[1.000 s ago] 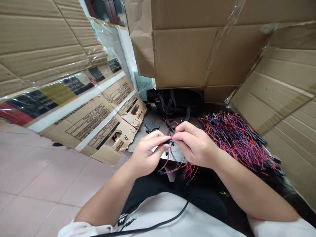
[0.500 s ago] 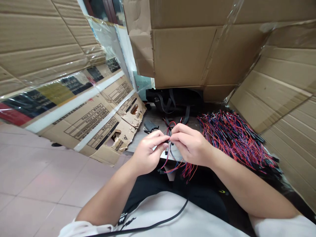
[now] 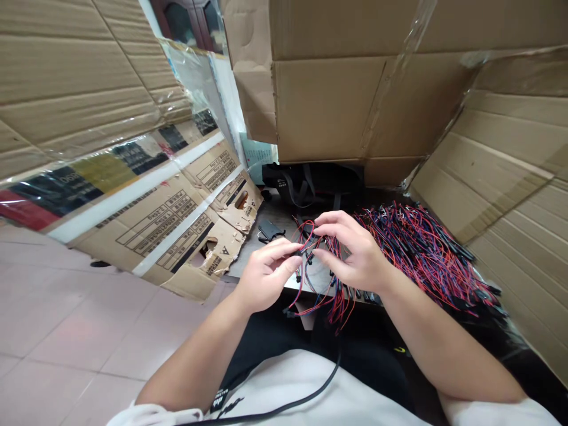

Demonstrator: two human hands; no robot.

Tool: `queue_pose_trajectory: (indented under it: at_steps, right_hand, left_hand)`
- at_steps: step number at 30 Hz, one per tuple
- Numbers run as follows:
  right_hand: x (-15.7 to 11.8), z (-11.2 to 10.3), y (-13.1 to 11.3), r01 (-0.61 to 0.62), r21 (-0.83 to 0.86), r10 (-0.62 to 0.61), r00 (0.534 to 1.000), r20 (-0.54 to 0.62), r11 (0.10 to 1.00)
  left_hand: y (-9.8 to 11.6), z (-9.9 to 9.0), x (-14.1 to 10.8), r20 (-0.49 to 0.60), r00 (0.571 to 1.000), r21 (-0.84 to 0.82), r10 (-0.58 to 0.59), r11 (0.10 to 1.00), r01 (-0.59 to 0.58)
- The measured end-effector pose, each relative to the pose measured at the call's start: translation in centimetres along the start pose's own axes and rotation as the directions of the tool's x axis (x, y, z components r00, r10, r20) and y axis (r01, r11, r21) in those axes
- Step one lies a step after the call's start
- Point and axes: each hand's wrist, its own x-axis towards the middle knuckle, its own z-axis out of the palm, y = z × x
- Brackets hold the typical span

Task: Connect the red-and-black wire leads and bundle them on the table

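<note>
Between its thumb and fingers my left hand [image 3: 268, 273] pinches a thin wire lead with a small dark connector [image 3: 299, 252]. My right hand [image 3: 352, 251] is just to the right, thumb and fingers apart, with nothing visibly gripped. Under and between both hands lies a loose bunch of red, blue and black wires [image 3: 339, 302], some hanging over the table's front edge. Beyond my left hand rests a flat black case [image 3: 270, 229] with a short wire at its side.
A large heap of red and blue wire leads [image 3: 426, 254] with black ends covers the table's right side. A black bag [image 3: 328, 180] with straps stands at the back. Cardboard walls [image 3: 328, 106] enclose the table, and a torn printed carton [image 3: 186, 219] leans at left.
My right hand has let go of the connector and drawn away from my left hand, its fingers spreading. My left hand stays nearly in place, still pinching.
</note>
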Motion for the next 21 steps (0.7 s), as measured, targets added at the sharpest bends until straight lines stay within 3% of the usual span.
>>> queue_pose_trajectory:
  at_steps: [4, 8, 11, 15, 18, 21]
  right_hand:
    - [0.2, 0.7, 1.9, -0.035, 0.062, 0.031, 0.998, 0.058, 0.997]
    - [2.3, 3.1, 4.7, -0.136, 0.173, 0.131, 0.990, 0.043, 0.975]
    - [5.0, 5.9, 6.8, -0.295, 0.318, 0.273, 0.956, 0.110, 0.901]
    - [7.8, 9.0, 8.5, -0.482, 0.247, 0.434, 0.872, 0.226, 0.840]
    - [8.3, 9.5, 8.7, -0.496, 0.192, 0.436, 0.854, 0.284, 0.847]
    - [7.8, 8.8, 8.7, -0.452, 0.082, 0.421, 0.872, 0.249, 0.888]
  left_hand:
    - [0.2, -0.5, 0.9, 0.043, 0.990, -0.382, -0.138, 0.913, 0.144]
    - [1.2, -1.8, 3.5, 0.018, 0.990, -0.579, -0.139, 0.806, 0.124]
    - [2.7, -2.9, 5.8, -0.029, 0.995, -0.586, -0.098, 0.808, 0.062]
    - [5.3, -4.1, 7.7, -0.090, 0.995, -0.538, -0.038, 0.843, -0.017]
    - [6.9, -5.1, 7.5, -0.141, 0.990, -0.480, 0.029, 0.872, -0.094]
    - [7.3, -6.1, 5.9, -0.136, 0.983, -0.443, 0.126, 0.880, -0.174]
